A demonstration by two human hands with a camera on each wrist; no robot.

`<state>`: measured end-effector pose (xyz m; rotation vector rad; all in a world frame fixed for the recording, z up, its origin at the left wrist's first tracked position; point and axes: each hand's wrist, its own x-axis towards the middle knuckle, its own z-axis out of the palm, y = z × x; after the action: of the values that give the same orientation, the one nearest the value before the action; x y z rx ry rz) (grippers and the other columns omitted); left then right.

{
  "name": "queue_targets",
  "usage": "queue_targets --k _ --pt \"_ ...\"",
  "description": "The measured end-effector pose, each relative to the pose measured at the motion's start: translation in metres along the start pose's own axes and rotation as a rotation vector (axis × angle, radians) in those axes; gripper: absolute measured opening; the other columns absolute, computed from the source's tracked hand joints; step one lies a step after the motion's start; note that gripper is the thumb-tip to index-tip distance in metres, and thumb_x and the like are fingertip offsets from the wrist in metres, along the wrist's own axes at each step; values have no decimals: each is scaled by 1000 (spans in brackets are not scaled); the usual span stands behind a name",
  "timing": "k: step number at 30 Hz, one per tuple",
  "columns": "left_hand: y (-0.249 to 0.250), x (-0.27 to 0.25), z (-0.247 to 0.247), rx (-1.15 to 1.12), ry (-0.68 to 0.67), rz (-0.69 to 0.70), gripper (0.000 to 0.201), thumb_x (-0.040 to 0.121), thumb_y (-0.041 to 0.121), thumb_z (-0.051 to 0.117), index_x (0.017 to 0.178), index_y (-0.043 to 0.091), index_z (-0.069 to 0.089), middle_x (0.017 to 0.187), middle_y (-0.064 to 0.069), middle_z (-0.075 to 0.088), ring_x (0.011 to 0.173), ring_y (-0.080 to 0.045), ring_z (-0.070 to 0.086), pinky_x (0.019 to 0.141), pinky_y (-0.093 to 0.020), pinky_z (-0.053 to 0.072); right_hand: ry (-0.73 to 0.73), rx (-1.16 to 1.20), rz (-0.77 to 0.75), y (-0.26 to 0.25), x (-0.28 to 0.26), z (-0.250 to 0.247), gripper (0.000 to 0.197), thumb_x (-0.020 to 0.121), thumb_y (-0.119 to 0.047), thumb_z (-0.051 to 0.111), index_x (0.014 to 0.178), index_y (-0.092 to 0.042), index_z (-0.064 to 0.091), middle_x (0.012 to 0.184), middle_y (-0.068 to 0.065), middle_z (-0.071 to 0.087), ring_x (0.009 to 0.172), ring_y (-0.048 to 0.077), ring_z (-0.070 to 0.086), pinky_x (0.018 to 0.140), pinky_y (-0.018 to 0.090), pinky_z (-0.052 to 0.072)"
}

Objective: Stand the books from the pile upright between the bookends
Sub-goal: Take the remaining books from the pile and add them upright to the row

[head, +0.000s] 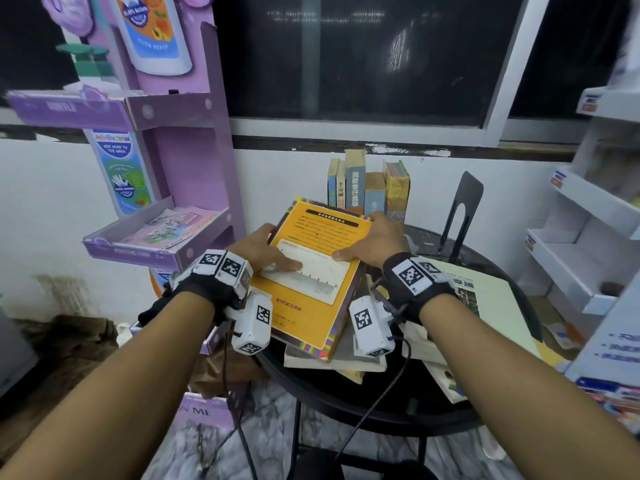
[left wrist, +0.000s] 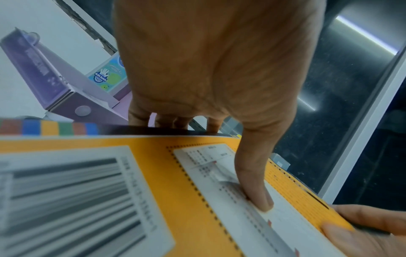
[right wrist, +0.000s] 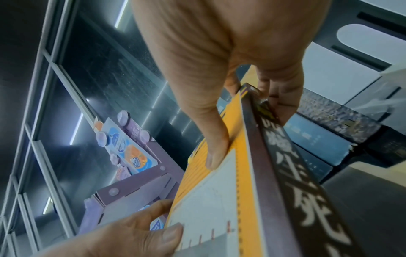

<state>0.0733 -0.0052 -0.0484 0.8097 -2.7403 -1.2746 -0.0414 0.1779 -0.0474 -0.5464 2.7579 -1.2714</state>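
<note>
We see the right hand [right wrist: 219, 69] grip an orange book [right wrist: 219, 200] by its dark spine, thumb on the cover, while the left hand [right wrist: 131, 234] pinches the opposite edge.

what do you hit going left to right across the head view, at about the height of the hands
Purple display stand → left hand → orange book → right hand → black bookend → white shelving. The upright books stand farther back, above the orange book, so they are left out of the order.

Black wrist straps [head: 412, 282]; white tagged cameras [head: 254, 323]
</note>
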Motion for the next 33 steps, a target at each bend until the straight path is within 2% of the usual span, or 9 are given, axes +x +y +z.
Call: queue_targets --k 7,10,13,17,20,22,25,28,33 --pt "17 -9 -7 -154 123 146 89 66 17 86 136 25 32 116 0 58 111 -26 57 97 -48 48 110 105 -127 -16 -9 -29 88 57 -25 93 130 -17 44 120 5 54 111 22 53 79 27 43" --pt "26 -12 -6 -153 140 234 96 64 15 87 138 27 27 117 0 60 111 -26 58 96 -51 49 156 107 -219 -24 -16 -41 88 56 -22 94 129 -20 45 112 -1 55 109 20 55 86 30 48" --pt "32 -11 0 -210 167 283 99 65 11 86 140 26 23 119 -1 60 112 -26 58 96 -51 49 219 63 -295 -29 -22 -48 86 55 -22 94 127 -24 46 119 2 54 114 22 52 94 37 49" --pt "36 -5 15 -308 173 334 96 66 3 84 138 22 23 113 3 59 110 -24 59 96 -50 50 256 37 -379 -27 -27 -58 85 61 -19 91 131 -25 45 125 4 48 120 18 44 89 24 37" --pt "38 -1 25 -367 150 342 97 68 0 82 139 23 21 109 6 58 110 -23 59 92 -45 53 255 11 -410 -20 -30 -60 84 62 -18 90 133 -26 44 127 3 46 120 17 43 89 24 37" --pt "38 1 29 -404 145 353 94 71 -2 79 141 22 21 107 7 58 107 -21 59 82 -36 54 252 22 -412 -16 -32 -60 84 62 -17 90 132 -27 44 126 1 45 116 12 42 88 23 39" --pt "41 5 28 -447 152 371 81 77 2 75 137 19 24 106 9 56 98 -11 58 78 -26 49 251 26 -426 -13 -30 -61 84 62 -18 90 131 -28 44 123 0 45 108 7 37 86 20 37" --pt "44 9 21 -567 155 380 61 83 12 72 125 20 29 108 5 60 90 -5 60 75 -23 49 239 18 -456 -13 -27 -60 79 64 -23 90 129 -30 44 119 -3 45 107 7 42 86 23 44" --pt "40 11 19 -698 149 434 57 87 15 67 130 20 31 108 1 65 90 -11 67 70 -24 54 174 98 -476 -18 -27 -67 52 76 -30 81 118 -32 51 111 -7 61 100 13 62 86 38 56"
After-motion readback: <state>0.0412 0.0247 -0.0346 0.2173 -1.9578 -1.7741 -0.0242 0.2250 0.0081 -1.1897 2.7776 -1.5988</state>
